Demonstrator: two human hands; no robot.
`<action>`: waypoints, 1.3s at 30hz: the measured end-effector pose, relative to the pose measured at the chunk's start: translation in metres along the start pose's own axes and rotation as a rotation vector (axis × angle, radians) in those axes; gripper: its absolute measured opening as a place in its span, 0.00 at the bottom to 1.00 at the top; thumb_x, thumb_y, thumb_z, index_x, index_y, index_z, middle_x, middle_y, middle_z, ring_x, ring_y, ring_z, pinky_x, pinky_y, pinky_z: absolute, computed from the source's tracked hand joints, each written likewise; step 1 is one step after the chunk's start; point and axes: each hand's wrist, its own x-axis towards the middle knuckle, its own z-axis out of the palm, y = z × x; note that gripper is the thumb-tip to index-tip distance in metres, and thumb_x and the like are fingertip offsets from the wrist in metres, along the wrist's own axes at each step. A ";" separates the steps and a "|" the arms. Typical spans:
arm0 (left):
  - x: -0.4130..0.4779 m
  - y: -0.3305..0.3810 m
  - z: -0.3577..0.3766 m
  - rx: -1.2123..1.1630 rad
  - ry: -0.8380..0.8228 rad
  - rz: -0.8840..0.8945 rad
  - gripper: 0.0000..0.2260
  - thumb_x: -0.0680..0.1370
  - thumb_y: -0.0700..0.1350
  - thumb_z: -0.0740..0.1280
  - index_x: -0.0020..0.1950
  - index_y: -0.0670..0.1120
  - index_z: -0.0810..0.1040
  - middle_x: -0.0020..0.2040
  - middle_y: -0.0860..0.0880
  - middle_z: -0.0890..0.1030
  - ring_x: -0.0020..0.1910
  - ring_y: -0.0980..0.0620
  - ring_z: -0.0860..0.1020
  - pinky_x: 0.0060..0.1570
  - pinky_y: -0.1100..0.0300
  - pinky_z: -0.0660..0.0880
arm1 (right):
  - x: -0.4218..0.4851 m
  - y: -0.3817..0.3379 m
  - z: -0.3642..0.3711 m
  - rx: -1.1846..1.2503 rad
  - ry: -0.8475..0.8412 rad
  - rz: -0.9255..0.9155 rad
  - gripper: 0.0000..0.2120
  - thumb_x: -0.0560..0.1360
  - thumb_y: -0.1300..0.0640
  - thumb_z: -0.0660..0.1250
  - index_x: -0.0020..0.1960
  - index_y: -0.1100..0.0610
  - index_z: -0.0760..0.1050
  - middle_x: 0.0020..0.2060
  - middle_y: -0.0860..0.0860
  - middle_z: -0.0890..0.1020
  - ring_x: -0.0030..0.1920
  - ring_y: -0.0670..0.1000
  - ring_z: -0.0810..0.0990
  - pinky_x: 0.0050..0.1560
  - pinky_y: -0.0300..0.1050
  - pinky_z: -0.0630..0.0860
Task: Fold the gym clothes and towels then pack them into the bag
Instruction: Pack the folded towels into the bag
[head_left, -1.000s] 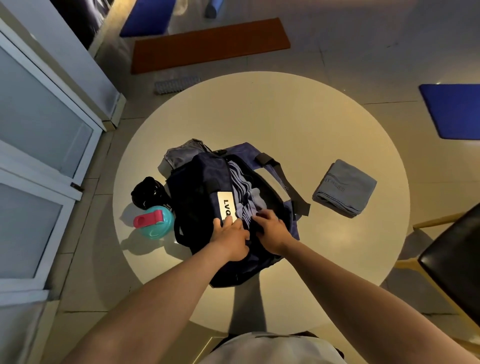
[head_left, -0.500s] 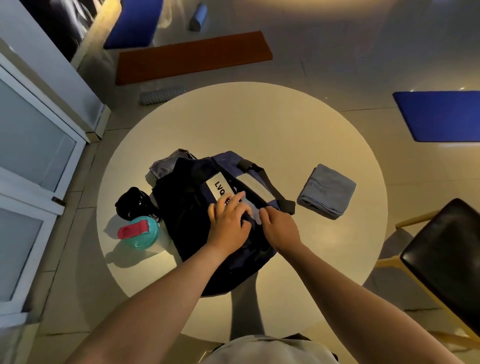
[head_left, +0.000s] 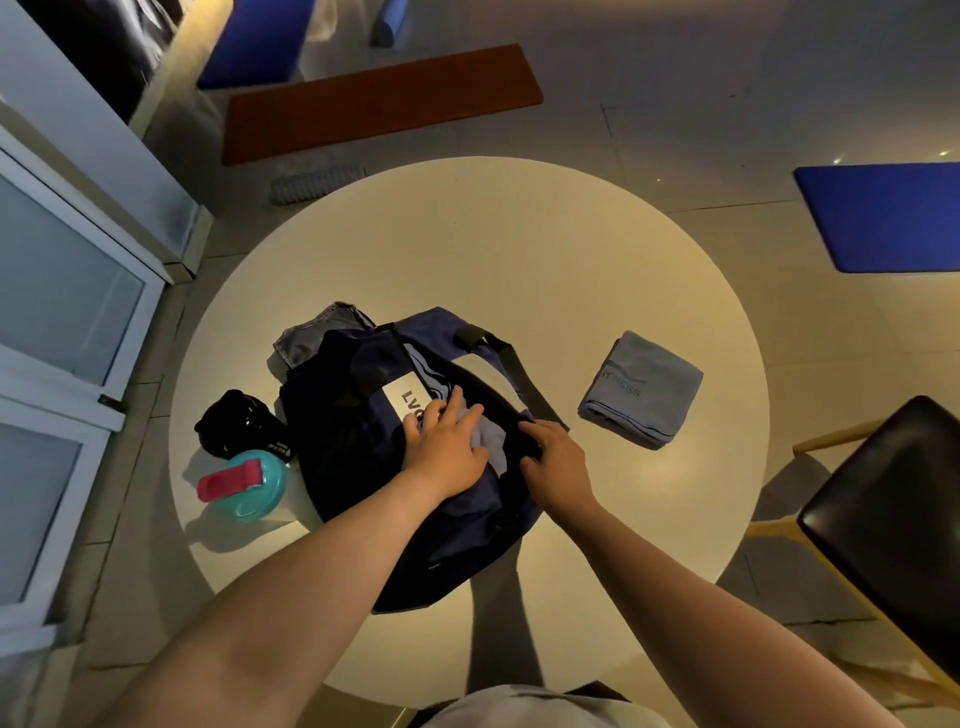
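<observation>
head view: soft cloth going into the bag

the bag (head_left: 363, 441) lies left on the table (head_left: 519, 260). the left hand (head_left: 447, 447), fingers flat, presses grey cloth (head_left: 491, 436) into its mouth. the right hand (head_left: 558, 462) curls on the rim. the folded towel (head_left: 641, 389) lies to the right, light and limp; best lifted from underneath.

The table's (head_left: 519, 260) far half is lying open; the bag (head_left: 363, 441), black bottle (head_left: 236, 423) and teal bottle (head_left: 249, 483) are crowding the left edge, a folded towel (head_left: 641, 389) sitting toward the right.
</observation>
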 end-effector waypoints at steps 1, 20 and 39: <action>0.005 -0.001 -0.001 0.007 -0.018 -0.015 0.26 0.83 0.56 0.53 0.81 0.56 0.55 0.83 0.50 0.48 0.80 0.46 0.47 0.73 0.41 0.47 | 0.002 -0.002 -0.004 0.074 0.023 -0.004 0.25 0.72 0.66 0.65 0.69 0.57 0.77 0.67 0.54 0.76 0.65 0.54 0.75 0.64 0.46 0.71; 0.046 0.106 -0.021 -0.461 0.407 0.382 0.12 0.79 0.36 0.62 0.57 0.44 0.82 0.64 0.48 0.77 0.64 0.49 0.70 0.65 0.55 0.70 | 0.052 0.053 -0.037 0.419 0.222 0.191 0.09 0.77 0.58 0.63 0.40 0.50 0.79 0.42 0.50 0.81 0.46 0.51 0.80 0.48 0.53 0.80; 0.129 0.173 0.049 -0.775 -0.163 0.040 0.09 0.81 0.39 0.65 0.59 0.40 0.82 0.58 0.41 0.81 0.51 0.47 0.81 0.47 0.65 0.76 | 0.083 0.144 -0.072 0.333 0.097 0.563 0.09 0.77 0.56 0.65 0.52 0.51 0.83 0.50 0.53 0.84 0.51 0.58 0.80 0.55 0.54 0.78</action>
